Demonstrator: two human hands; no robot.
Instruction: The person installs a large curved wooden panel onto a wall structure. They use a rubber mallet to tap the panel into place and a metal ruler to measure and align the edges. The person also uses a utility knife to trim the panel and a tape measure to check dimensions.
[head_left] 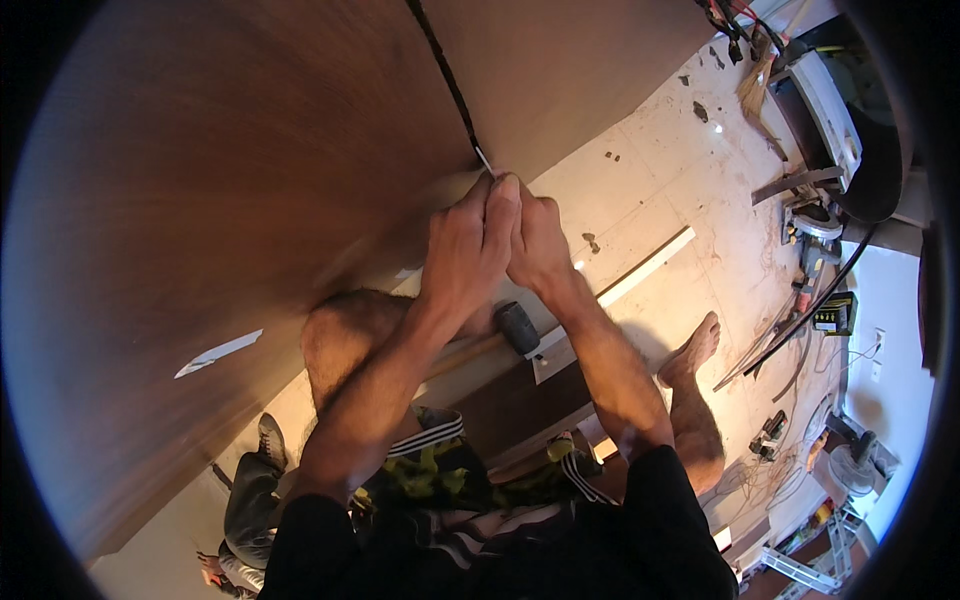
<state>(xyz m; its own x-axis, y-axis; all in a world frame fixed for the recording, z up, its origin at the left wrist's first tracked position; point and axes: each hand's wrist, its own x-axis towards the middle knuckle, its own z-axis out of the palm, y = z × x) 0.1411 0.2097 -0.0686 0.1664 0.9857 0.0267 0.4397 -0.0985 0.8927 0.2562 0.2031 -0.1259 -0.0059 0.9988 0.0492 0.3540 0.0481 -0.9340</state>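
pale floor (650, 180), littered, beside big brown panel (250, 150). head view: your left hand (462, 250) and right hand (540, 240) clenched together round slim tool (485, 159), handle hidden. shaft pokes up-left past fingers, roughly lined up with dark seam (447, 75), tip at its lower end; can't call either hand nearer. black mallet (516, 328) under your wrists.

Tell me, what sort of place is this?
Probably a room being fixed up, or a workshop: there's a mallet, a metal ladder and a long pale strip on the floor.

One thin tool (484, 158), one black seam (447, 75), one black-headed mallet (516, 328), one broom (755, 95), one fan (855, 468), one co-worker (250, 508)
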